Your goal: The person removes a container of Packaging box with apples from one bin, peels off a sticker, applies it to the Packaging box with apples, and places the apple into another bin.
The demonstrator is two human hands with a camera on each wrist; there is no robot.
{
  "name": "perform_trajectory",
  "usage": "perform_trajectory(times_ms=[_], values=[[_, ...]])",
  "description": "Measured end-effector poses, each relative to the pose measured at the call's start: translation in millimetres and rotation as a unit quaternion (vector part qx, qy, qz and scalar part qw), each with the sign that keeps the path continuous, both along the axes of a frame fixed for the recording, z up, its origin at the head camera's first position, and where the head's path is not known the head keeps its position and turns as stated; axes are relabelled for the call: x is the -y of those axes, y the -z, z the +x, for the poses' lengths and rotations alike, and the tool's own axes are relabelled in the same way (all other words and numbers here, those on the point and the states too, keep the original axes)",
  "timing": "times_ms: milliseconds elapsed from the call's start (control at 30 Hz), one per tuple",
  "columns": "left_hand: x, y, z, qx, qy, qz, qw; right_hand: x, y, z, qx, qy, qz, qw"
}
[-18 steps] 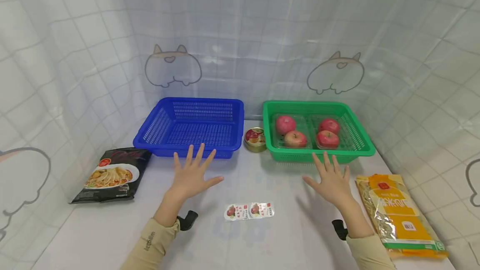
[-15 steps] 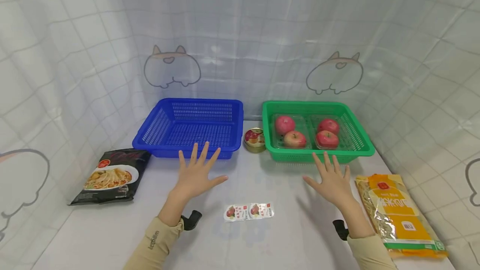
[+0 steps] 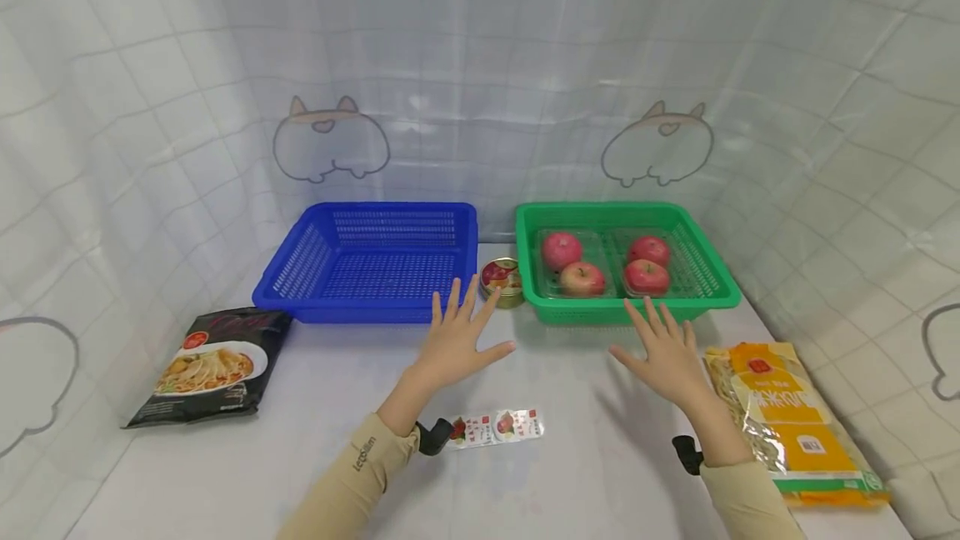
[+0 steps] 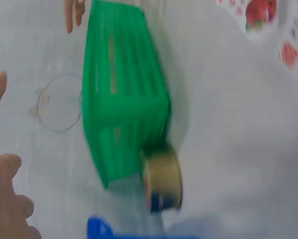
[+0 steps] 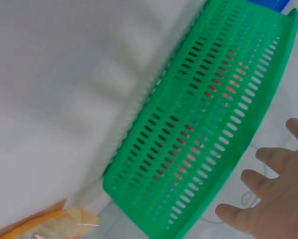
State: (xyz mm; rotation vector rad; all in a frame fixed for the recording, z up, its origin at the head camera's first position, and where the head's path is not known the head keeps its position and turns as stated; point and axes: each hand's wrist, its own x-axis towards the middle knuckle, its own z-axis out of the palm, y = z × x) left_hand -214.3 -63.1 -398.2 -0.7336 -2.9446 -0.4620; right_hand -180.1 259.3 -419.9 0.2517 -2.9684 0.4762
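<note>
A black food packet [image 3: 210, 365], printed with a white plate of noodles and a round red emblem, lies at the left side of the white tabletop [image 3: 592, 490]. At the right lies a yellow bag [image 3: 798, 427] with clear parts showing pale contents and a green stripe across its near end. A pale curtain [image 3: 465, 48] with grey grid lines hangs behind and along both sides, bearing outlined, eared cartoon animals [image 3: 332, 144].
</note>
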Motion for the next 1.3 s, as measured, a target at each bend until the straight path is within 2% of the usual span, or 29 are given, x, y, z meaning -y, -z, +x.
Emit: perform_trajectory(times_ms=[200, 300, 367, 533, 667, 767, 833, 1000, 1133, 1300], values=[[-28.4, 12.7, -11.3, 0.018, -0.008, 0.043, 0.9989, -1.6, 0.7, -6.8, -0.006, 0.002, -0.019, 0.9998], [-40.3, 17.3, -16.4, 0.039, -0.012, 0.098, 0.9944, -3.1, 1.9, -9.0, -0.018, 0.006, -0.025, 0.9995], [-46.4, 19.5, -19.5, 0.062, -0.011, 0.144, 0.9876, -4.7, 2.8, -10.1, -0.028, 0.012, -0.026, 0.9992], [-59.3, 25.7, -27.3, 0.125, -0.012, 0.264, 0.9563, -8.9, 4.8, -12.1, -0.061, 0.024, -0.031, 0.9974], [-68.6, 30.2, -31.5, 0.173, -0.020, 0.342, 0.9234, -13.0, 4.3, -16.4, -0.087, 0.026, -0.047, 0.9948], [-74.7, 32.7, -33.6, 0.209, -0.040, 0.381, 0.8997, -17.8, 1.7, -23.5, -0.096, 0.024, -0.065, 0.9929], [-78.2, 33.7, -34.8, 0.225, -0.056, 0.400, 0.8868, -22.0, -1.2, -30.2, -0.097, 0.025, -0.075, 0.9921], [-85.6, 36.4, -39.9, 0.246, -0.085, 0.449, 0.8549, -34.7, -14.4, -48.6, -0.086, 0.040, -0.098, 0.9907], [-89.6, 38.7, -43.5, 0.253, -0.104, 0.476, 0.8359, -44.8, -25.3, -63.9, -0.069, 0.065, -0.095, 0.9909], [-92.7, 41.2, -45.3, 0.242, -0.108, 0.498, 0.8256, -55.5, -33.9, -80.6, -0.005, 0.111, -0.109, 0.9878]])
